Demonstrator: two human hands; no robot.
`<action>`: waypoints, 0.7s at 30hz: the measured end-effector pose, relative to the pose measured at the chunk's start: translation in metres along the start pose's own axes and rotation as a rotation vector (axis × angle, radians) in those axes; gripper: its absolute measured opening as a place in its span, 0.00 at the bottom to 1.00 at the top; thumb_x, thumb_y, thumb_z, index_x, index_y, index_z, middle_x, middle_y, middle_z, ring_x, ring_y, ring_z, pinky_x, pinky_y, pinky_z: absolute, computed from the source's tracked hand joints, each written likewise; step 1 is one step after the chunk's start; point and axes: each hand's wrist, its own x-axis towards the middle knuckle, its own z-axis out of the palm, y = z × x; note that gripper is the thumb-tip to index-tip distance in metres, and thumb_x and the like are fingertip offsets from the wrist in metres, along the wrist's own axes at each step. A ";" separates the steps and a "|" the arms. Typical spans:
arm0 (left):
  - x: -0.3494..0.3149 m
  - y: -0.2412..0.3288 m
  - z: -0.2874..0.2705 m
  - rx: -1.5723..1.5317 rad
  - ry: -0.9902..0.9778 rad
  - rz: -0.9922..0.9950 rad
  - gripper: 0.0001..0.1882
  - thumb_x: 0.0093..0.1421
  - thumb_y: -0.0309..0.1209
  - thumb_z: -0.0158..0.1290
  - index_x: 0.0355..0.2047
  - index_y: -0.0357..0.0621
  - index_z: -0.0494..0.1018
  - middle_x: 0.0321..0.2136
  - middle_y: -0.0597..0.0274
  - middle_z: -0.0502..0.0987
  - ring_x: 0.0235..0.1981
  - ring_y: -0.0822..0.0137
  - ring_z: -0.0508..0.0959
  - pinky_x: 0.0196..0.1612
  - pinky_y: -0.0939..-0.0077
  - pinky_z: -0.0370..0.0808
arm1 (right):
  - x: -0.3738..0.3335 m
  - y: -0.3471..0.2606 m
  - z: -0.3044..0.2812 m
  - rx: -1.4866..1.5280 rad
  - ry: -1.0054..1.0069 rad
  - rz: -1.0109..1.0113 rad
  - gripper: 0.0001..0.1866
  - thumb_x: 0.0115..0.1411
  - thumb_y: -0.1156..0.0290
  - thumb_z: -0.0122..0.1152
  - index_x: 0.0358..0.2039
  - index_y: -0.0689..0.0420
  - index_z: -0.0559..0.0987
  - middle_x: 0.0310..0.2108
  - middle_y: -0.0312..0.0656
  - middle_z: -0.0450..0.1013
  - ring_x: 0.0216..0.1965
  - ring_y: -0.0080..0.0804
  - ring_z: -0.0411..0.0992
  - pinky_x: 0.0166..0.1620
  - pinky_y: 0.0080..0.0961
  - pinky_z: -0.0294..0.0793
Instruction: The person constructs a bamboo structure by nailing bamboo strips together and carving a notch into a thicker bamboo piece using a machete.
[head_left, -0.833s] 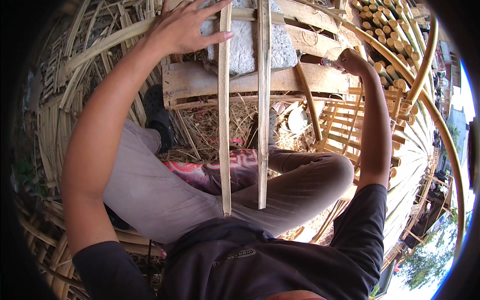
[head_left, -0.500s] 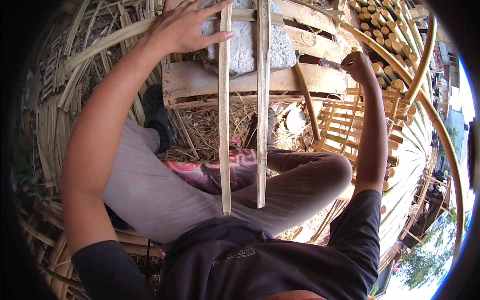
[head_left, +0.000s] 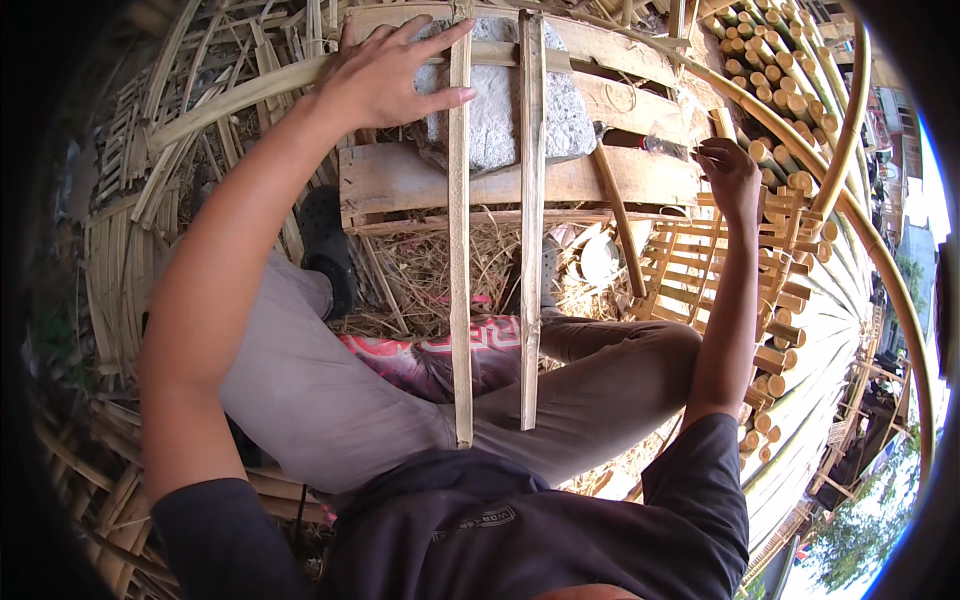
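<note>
two bamboo strips (head_left: 461,260) are laid across a stone (head_left: 490,125), past the bench's (head_left: 395,180) near edge; one is overlapped by the splayed left hand (head_left: 385,82). any grasp by the right hand (head_left: 733,182), its fingers bent, cannot be told. that edge's right end is crowded by a wooden handle (head_left: 620,220) and rack (head_left: 680,280).

Two parallel bamboo strips (head_left: 459,270), one stone (head_left: 493,110)

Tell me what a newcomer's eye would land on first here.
The pale grey stone block at the upper centre, lying on wooden planks, would likely draw the eye first, with two long strips crossing over it and running down the middle. Next come the spread left hand at the stone's left and stacked poles with round cut ends at upper right.
</note>
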 end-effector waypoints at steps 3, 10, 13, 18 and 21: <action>0.001 0.004 -0.006 -0.028 -0.060 -0.022 0.44 0.57 0.74 0.43 0.71 0.87 0.45 0.70 0.46 0.57 0.69 0.43 0.60 0.71 0.33 0.45 | -0.007 0.012 0.000 -0.003 0.017 0.049 0.10 0.57 0.73 0.68 0.41 0.53 0.85 0.35 0.35 0.84 0.29 0.27 0.82 0.33 0.23 0.77; 0.001 0.005 -0.011 0.001 -0.124 -0.051 0.46 0.56 0.77 0.39 0.72 0.84 0.44 0.70 0.44 0.56 0.69 0.42 0.59 0.72 0.34 0.42 | -0.017 -0.020 0.003 0.018 0.054 0.065 0.10 0.60 0.79 0.64 0.42 0.61 0.84 0.38 0.45 0.83 0.39 0.33 0.83 0.35 0.23 0.82; 0.004 0.006 -0.014 -0.022 -0.119 -0.026 0.47 0.55 0.77 0.39 0.72 0.82 0.45 0.70 0.43 0.56 0.69 0.41 0.59 0.71 0.34 0.41 | -0.018 -0.016 0.005 0.070 0.089 0.044 0.10 0.60 0.78 0.63 0.42 0.61 0.84 0.38 0.46 0.83 0.39 0.34 0.84 0.37 0.25 0.81; 0.005 0.007 -0.018 -0.046 -0.138 -0.029 0.48 0.55 0.77 0.40 0.72 0.81 0.47 0.69 0.43 0.56 0.68 0.40 0.61 0.70 0.31 0.45 | -0.017 -0.011 0.015 0.105 0.097 0.009 0.09 0.60 0.78 0.64 0.42 0.60 0.84 0.38 0.47 0.83 0.39 0.36 0.83 0.39 0.27 0.80; 0.007 0.006 -0.019 -0.050 -0.151 -0.027 0.48 0.54 0.77 0.42 0.72 0.80 0.48 0.70 0.42 0.56 0.68 0.39 0.61 0.69 0.30 0.46 | -0.018 -0.008 0.016 0.070 0.099 -0.029 0.10 0.60 0.78 0.63 0.42 0.60 0.84 0.38 0.47 0.83 0.39 0.37 0.83 0.40 0.28 0.80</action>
